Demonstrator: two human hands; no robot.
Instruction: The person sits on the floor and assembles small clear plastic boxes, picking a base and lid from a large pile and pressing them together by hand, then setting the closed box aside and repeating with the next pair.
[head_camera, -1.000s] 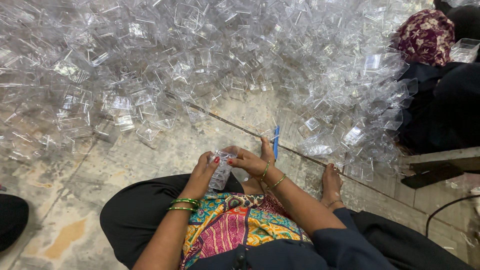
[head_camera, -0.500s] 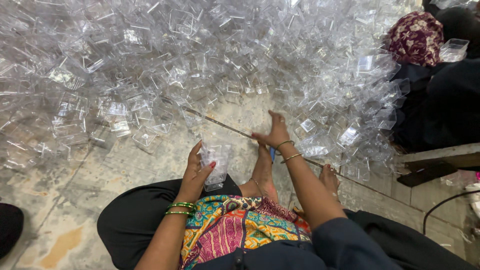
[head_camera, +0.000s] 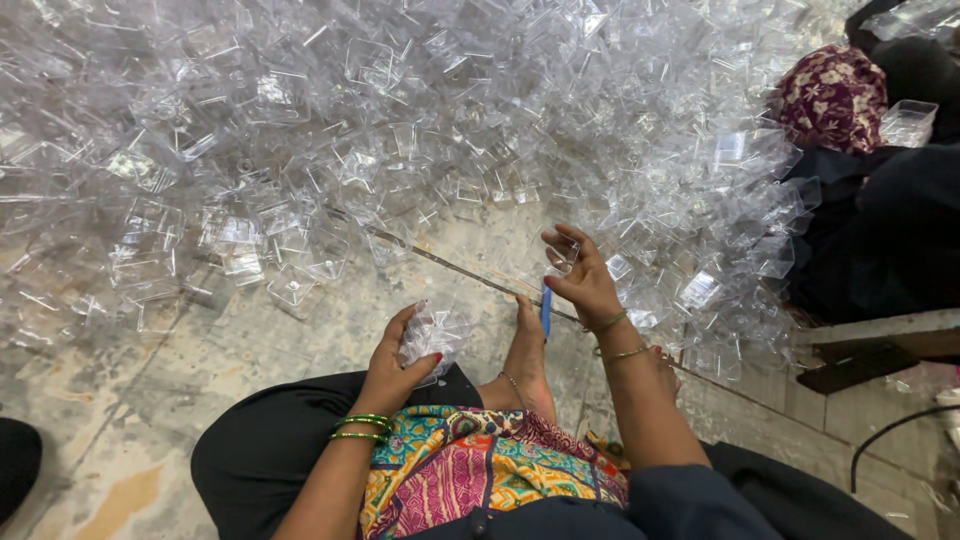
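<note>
The stack of clear plastic cups (head_camera: 432, 330) was clasped in the left hand (head_camera: 392, 368), fingers curled around it just above the lap, with the stack's upper end protruding past the fingertips. Beyond that grasp and to its right, the right hand (head_camera: 583, 280) was raised with thumb and fingers closed lightly on a single clear cup (head_camera: 560, 252), taken at the near edge of the cup pile (head_camera: 400, 130). Directly below the right-hand grasp, a blue tool (head_camera: 546, 312) lay on the stone floor (head_camera: 150, 400) beside the person's bare foot (head_camera: 528, 350). Judged from this layout, only a short stack had been gathered, while the loose pile spread ahead of both hands remained very large. Far right of the grasps, another person (head_camera: 860, 180) sat against the pile.
</note>
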